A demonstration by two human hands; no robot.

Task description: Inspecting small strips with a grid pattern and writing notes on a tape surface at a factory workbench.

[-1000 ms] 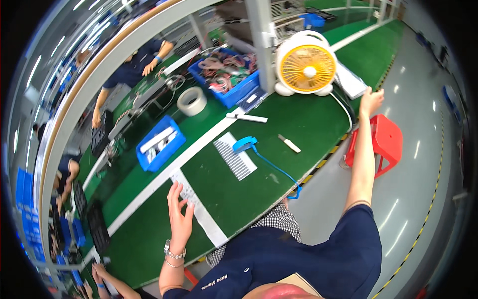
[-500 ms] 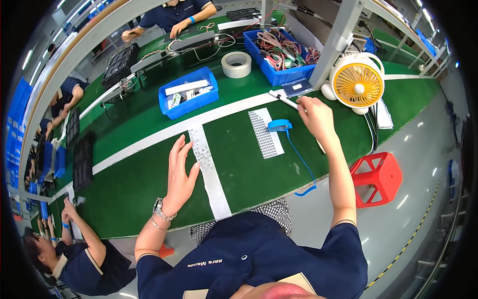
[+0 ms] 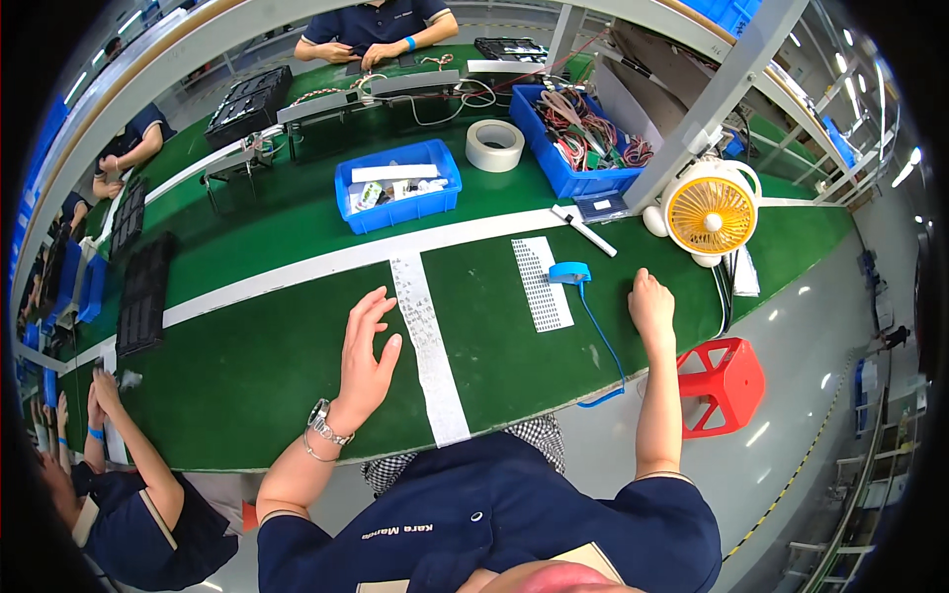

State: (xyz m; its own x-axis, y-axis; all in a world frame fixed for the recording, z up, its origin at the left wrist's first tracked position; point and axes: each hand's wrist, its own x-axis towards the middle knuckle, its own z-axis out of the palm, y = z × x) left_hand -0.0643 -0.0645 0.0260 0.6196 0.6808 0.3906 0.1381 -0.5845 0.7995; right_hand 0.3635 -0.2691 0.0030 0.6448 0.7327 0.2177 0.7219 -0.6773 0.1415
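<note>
My left hand (image 3: 368, 348) hovers over the green tabletop beside a white tape strip (image 3: 427, 341) with handwriting on it. Its fingers are apart and nothing is in them. Toward the table's right end, my right hand (image 3: 652, 308) is closed with the fingers curled in; whatever it may hold is hidden. Between the hands lies a white sheet of small dark labels (image 3: 542, 287). A blue wrist strap (image 3: 569, 272) rests on that sheet's right edge, its blue cord running to the table's near edge. Beyond my right hand lies a white marker pen (image 3: 591, 235).
Farther back stand a blue bin of small parts (image 3: 400, 210), a tape roll (image 3: 494, 146) and a blue bin of wires (image 3: 593, 183). A yellow-white fan (image 3: 710, 217) is by the metal post (image 3: 707, 109). A red stool (image 3: 727, 385) stands at right. Co-workers sit opposite and left.
My right hand has drawn back toward me, away from the marker pen, and its fingers have curled in. My left hand stays open near the tape strip. The view has shifted slightly.
</note>
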